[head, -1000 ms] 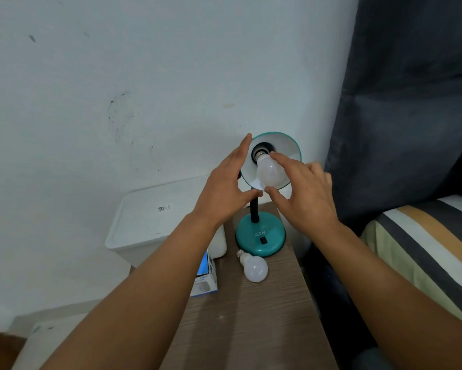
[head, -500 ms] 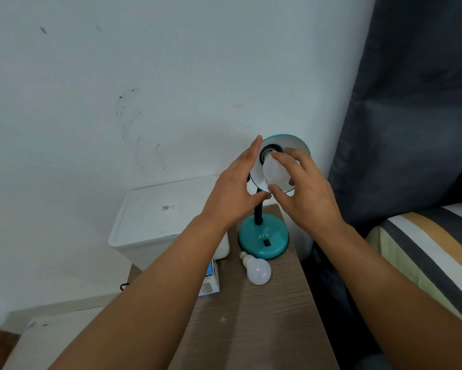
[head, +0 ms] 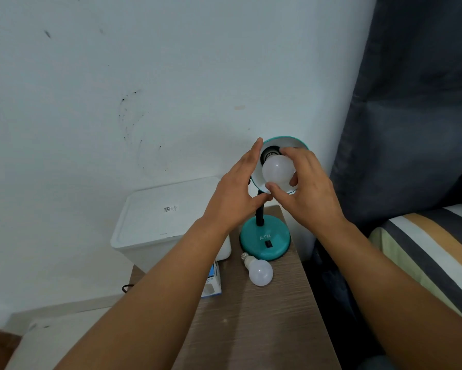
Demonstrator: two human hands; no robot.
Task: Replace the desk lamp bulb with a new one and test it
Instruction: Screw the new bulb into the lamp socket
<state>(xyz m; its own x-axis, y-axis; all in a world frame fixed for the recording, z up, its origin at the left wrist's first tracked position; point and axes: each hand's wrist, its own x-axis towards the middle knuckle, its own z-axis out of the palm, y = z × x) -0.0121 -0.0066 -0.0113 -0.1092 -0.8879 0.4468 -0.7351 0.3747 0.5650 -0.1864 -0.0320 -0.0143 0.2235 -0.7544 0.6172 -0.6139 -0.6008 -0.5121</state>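
Note:
A teal desk lamp with a round base [head: 264,243] stands at the back of a wooden side table [head: 264,316]. Its shade [head: 283,141] tilts up towards me. A white bulb [head: 278,170] sits at the black socket inside the shade, unlit. My right hand [head: 307,188] grips this bulb with thumb below and fingers over it. My left hand [head: 238,190] cups the shade's left rim, fingers straight and thumb under the edge. A second white bulb [head: 259,271] lies loose on the table in front of the lamp base.
A white lidded plastic box [head: 157,222] stands left of the lamp against the white wall. A small blue and white carton [head: 212,285] is partly hidden under my left forearm. A dark curtain [head: 411,116] and a striped bed [head: 424,257] lie to the right.
My right hand has turned on the bulb in the shade, the fingers shifting over its top. My left hand stays on the shade's rim. The view has shifted slightly.

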